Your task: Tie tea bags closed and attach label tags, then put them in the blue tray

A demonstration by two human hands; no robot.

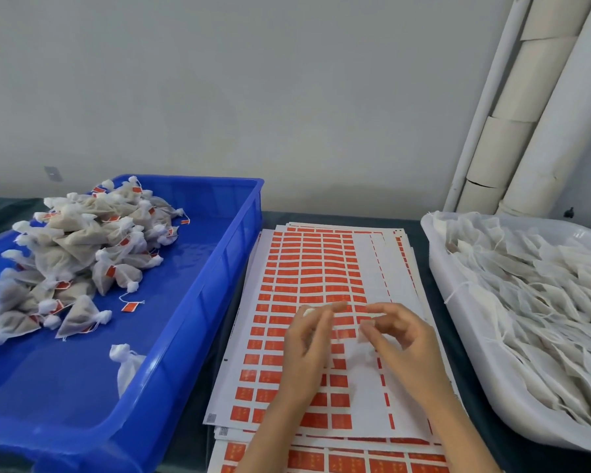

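Both hands hover over the top sheet of orange label stickers (307, 268). My right hand (406, 343) pinches a small pale, blurred piece at its fingertips, and a faint translucent tea bag (362, 353) seems to hang just below. My left hand (307, 343) is beside it with fingers raised and blurred by motion; whether it holds the string is unclear. The blue tray (219, 268) on the left holds a pile of tied, tagged tea bags (82, 247). One white bag (127, 363) leans against the tray's near wall.
A white tray (464, 336) on the right is full of untied tea bags (533, 302) with loose strings. More label sheets (321, 459) are stacked under the top one. White pipes (512, 131) stand against the wall at the back right.
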